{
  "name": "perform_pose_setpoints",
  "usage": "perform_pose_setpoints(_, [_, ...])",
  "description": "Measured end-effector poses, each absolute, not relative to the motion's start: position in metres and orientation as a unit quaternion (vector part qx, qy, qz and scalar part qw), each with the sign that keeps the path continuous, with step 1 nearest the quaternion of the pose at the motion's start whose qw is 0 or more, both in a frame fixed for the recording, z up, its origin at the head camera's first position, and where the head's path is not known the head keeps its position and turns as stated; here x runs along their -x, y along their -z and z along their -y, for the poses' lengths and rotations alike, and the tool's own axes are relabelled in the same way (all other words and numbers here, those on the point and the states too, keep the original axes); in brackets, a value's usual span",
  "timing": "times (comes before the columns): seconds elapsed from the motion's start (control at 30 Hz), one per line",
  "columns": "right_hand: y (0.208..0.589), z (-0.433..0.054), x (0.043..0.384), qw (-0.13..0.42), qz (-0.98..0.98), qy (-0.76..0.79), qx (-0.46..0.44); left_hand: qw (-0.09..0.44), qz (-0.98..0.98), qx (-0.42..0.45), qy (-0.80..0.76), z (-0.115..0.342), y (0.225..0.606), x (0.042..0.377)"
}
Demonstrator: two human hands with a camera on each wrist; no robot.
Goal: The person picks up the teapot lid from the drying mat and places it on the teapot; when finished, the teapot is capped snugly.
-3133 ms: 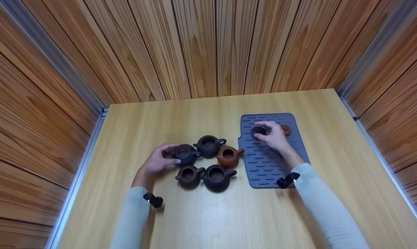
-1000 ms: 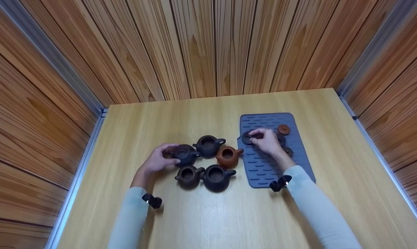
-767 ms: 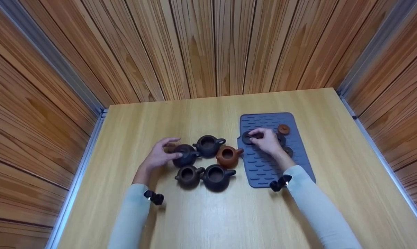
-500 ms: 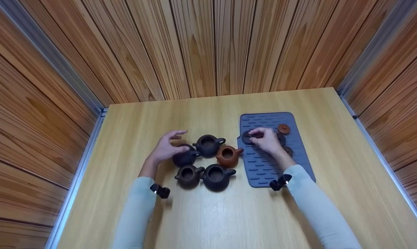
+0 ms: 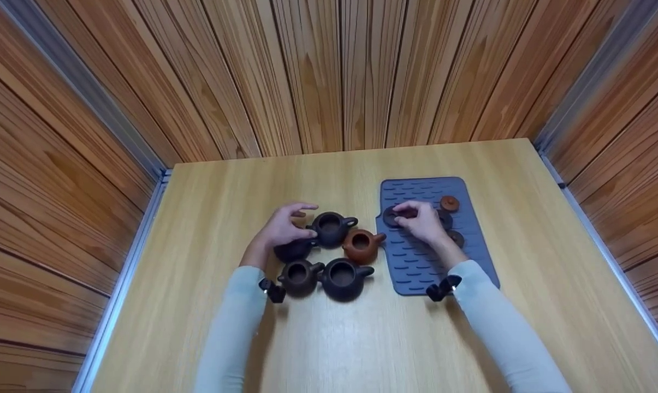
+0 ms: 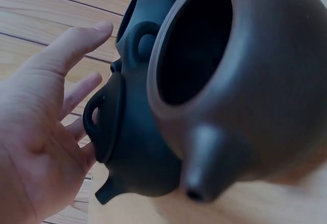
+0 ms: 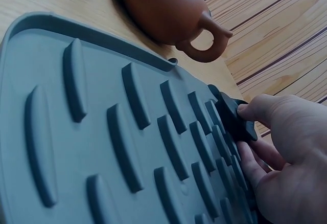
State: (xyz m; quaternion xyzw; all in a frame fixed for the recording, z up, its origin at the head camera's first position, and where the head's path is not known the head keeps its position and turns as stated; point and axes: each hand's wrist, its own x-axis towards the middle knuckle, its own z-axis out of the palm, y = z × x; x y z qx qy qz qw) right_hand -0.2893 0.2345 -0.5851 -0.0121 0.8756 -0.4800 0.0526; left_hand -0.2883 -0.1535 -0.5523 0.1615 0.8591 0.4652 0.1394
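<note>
My left hand (image 5: 285, 225) reaches over a dark lidded teapot (image 5: 293, 252), fingers loosely extended toward the dark open teapot (image 5: 331, 237) at the back. The left wrist view shows the thumb and fingers apart beside the lidded teapot (image 6: 148, 147), holding nothing; whether they touch the back pot I cannot tell. On the grey ridged mat (image 5: 416, 267), my right hand (image 5: 424, 224) pinches a dark teapot lid (image 5: 389, 217) near the mat's left edge. That lid (image 7: 236, 119) appears between thumb and fingers in the right wrist view.
An orange-brown open teapot (image 5: 361, 257) stands by the mat's left edge. In front are a small brown teapot (image 5: 300, 290) and a dark one (image 5: 344, 296), both lidless. An orange lid (image 5: 449, 203), a dark lid (image 5: 445, 219) and a brownish lid (image 5: 456, 238) lie on the mat.
My left hand has let go of the lidded teapot and moved right and back, over toward the back teapot. The right hand shifted left on the mat, then stayed still with the dark lid.
</note>
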Motion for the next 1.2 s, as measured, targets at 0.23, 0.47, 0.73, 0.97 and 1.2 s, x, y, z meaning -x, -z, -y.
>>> perform_pose_setpoints(0.23, [0.586, -0.234, 0.289, 0.036, -0.876, 0.481, 0.021, 0.171, -0.866, -0.172, -0.438, 0.138, 0.552, 0.295])
perform_pose_setpoints(0.47, [0.588, -0.233, 0.288, 0.024, -0.877, 0.479, 0.029, 0.178, -0.871, -0.174, -0.424, 0.131, 0.555, 0.298])
perform_pose_setpoints(0.73, [0.587, -0.234, 0.288, 0.039, -0.872, 0.486, 0.025, 0.181, -0.874, -0.173, -0.417, 0.130, 0.555, 0.300])
perform_pose_setpoints(0.97, [0.585, -0.234, 0.288, 0.046, -0.875, 0.481, 0.021, 0.180, -0.872, -0.174, -0.420, 0.130, 0.556, 0.300])
perform_pose_setpoints(1.2, [0.576, -0.232, 0.290, 0.048, -0.868, 0.494, 0.011, 0.179, -0.870, -0.171, -0.426, 0.130, 0.556, 0.300])
